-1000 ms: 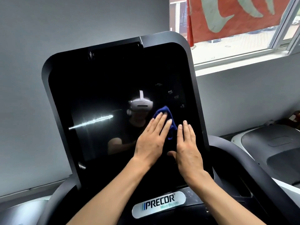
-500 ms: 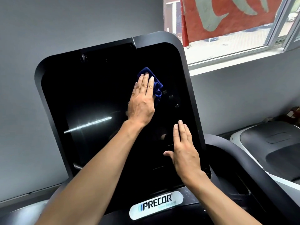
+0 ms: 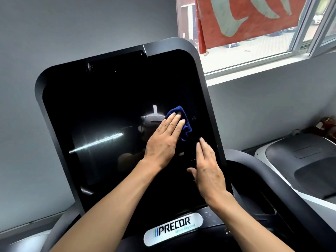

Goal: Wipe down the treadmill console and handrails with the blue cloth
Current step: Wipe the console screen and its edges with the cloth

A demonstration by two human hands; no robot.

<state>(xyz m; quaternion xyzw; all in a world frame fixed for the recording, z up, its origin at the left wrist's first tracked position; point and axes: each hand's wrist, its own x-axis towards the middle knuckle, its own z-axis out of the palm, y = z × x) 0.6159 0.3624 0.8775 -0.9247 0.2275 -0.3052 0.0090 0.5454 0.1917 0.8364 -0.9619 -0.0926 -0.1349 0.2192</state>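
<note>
Nearest the camera, a silver oval badge (image 3: pixel 173 229) reading PRECOR sits at the foot of the treadmill console (image 3: pixel 112 113). Just above it the right hand (image 3: pixel 209 170) lies flat against the console's right side, fingers straight and together, holding nothing; it looks to be steadying the panel. Further up, the left hand (image 3: pixel 163 140) presses the blue cloth (image 3: pixel 182 124) onto the glass with straight fingers, the cloth bunched under the fingertips and spilling out to their right, roughly mid-screen.

To do this pass well, the person would likely spread the cloth flatter under the whole palm, work in overlapping strokes and keep bare fingertips off the glass, since so glossy a surface probably shows every smear.

The screen is smooth, black and mirror-like, catching a bright streak and a headset's reflection; its matte grey frame has broadly rounded corners. The cloth looks soft and napped. A curved dark handrail (image 3: pixel 272 179) sweeps off to the right, seemingly not yet reached. Beyond, a window (image 3: pixel 272 42) shows a red hanging.
</note>
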